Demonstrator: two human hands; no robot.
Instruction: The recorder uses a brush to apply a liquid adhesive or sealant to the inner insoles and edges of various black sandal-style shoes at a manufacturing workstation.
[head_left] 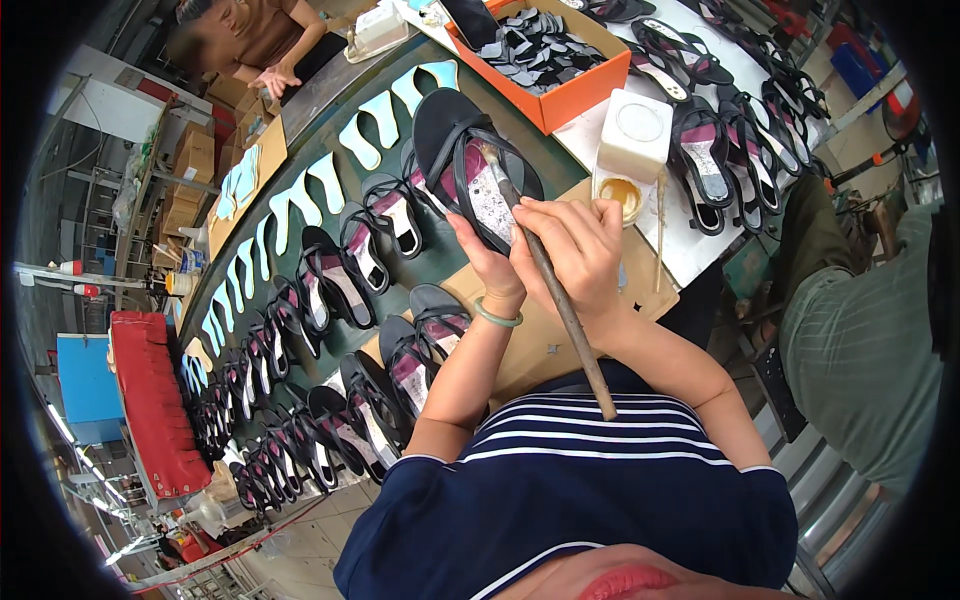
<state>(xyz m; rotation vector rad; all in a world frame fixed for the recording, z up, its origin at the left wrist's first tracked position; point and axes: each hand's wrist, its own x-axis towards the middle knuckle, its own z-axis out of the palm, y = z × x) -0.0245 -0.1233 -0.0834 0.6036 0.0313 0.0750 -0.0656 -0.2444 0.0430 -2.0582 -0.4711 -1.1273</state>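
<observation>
A black strappy sandal [437, 127] with a pink and white speckled insole is held up in front of me, toe pointing away. My left hand [487, 262] grips it from below near the heel, a pale green bangle on that wrist. My right hand [578, 248] is closed around a long-handled brush [568, 310]. The brush tip reaches inside the sandal, by the straps over the insole. A small tub of yellowish glue [622, 194] sits just beyond my right hand, beside a white square container [636, 132].
Rows of black sandals [320, 280] and pale insoles [325, 185] line the table to the left. An orange box [575, 103] of dark pieces stands at the back. More sandals [702, 150] lie on the right. Another person [255, 35] works at upper left; someone sits at right.
</observation>
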